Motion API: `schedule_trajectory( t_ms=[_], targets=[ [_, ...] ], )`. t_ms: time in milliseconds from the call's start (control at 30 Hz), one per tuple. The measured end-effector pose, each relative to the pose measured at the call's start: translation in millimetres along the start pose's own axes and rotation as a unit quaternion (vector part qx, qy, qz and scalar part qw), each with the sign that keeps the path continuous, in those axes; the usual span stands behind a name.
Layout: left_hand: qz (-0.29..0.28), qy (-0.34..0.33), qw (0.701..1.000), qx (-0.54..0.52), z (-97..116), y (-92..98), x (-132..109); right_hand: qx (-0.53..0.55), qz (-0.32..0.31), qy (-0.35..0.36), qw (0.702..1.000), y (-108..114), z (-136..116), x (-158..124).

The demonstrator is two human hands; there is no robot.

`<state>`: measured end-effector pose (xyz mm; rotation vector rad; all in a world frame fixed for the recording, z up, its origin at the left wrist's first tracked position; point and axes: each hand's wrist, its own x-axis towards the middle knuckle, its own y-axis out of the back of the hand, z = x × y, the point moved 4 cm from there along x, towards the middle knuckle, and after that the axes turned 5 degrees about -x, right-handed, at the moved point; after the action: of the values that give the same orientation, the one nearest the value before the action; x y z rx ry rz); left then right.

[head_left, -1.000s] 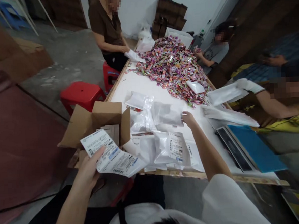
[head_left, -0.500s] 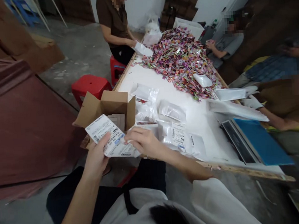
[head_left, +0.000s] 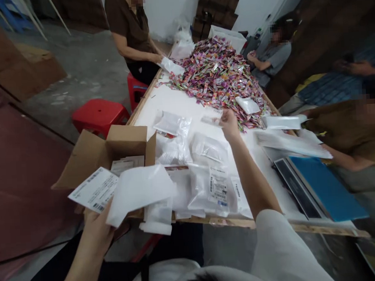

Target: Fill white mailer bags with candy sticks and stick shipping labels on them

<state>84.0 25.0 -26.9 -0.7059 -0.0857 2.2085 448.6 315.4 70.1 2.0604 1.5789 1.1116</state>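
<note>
My left hand [head_left: 99, 226] grips a stack of printed shipping labels [head_left: 95, 188] at the lower left, in front of an open cardboard box [head_left: 126, 138]. A blank white strip of label paper [head_left: 142, 183] curls out from that hand to the right, over the table edge. My right hand [head_left: 229, 122] reaches across the table and pinches a thin, pale label [head_left: 212, 118], its print too blurred to read. Between my hands lie several white plastic mailing bags [head_left: 208, 147]; one in front bears a printed label [head_left: 218, 185].
A large heap of small colourful packets [head_left: 221, 75] covers the table's far part. Blue folder [head_left: 326, 187] and stacked white mailers [head_left: 292, 140] lie at the right. Co-workers sit along both sides. A red stool [head_left: 100, 114] stands left of the table [head_left: 178, 100].
My right hand has left the label stack and moved forward and right over the table, carrying a label. The blank strip now hangs from my left hand, which has shifted left and down.
</note>
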Motion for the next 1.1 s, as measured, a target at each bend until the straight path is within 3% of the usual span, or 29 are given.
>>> schedule_trajectory(
  t_ms=[100,200,267,333,433,533,633,733,767,833,900,967,1100],
  targets=[
    [0.029,-0.004,1.000,0.010,4.6,0.3,-2.6,-0.141,-0.130,-0.160,0.968,-54.6,71.5,6.3],
    [0.105,0.015,0.994,0.031,10.5,-1.6,-8.1,-0.210,-0.143,-0.208,0.945,-69.9,102.9,-11.3],
    [0.142,0.044,0.988,0.048,12.1,-3.5,-11.1,-0.295,-0.112,-0.167,0.934,-69.3,104.0,-21.1],
    [0.146,0.061,0.985,0.061,12.3,-6.1,-12.6,-0.375,-0.118,-0.053,0.918,-76.0,95.6,-30.2],
    [0.130,0.040,0.989,0.062,13.3,-7.8,-13.0,-0.406,-0.251,0.077,0.876,-99.7,89.4,-46.8],
    [0.112,0.030,0.992,0.051,13.0,-6.1,-12.7,-0.400,-0.342,0.060,0.848,-109.6,86.8,-51.4],
    [0.092,0.058,0.994,0.021,10.4,-6.7,-12.1,-0.362,-0.310,0.083,0.875,-101.9,53.5,-50.8],
    [0.078,0.051,0.995,-0.019,10.1,-13.1,-12.8,-0.165,-0.280,0.169,0.931,-87.7,-18.6,-81.0],
    [0.070,0.042,0.996,-0.027,10.2,-16.1,-13.5,-0.076,-0.279,0.200,0.936,-80.8,-47.2,-99.5],
    [0.039,0.029,0.998,-0.036,9.4,-22.0,-16.4,0.068,-0.282,0.261,0.921,-64.7,-102.4,-142.5],
    [-0.016,0.012,0.999,-0.036,8.0,-26.4,-22.3,0.136,-0.301,0.307,0.892,-52.1,-146.0,-183.2],
    [-0.090,-0.008,0.996,-0.020,6.3,-28.6,-32.4,0.148,-0.336,0.313,0.876,-49.9,-171.9,-210.4],
    [-0.239,-0.045,0.965,0.096,1.0,-26.8,-58.5,0.142,-0.327,0.243,0.902,-60.6,-181.4,-220.5]
  ],
)
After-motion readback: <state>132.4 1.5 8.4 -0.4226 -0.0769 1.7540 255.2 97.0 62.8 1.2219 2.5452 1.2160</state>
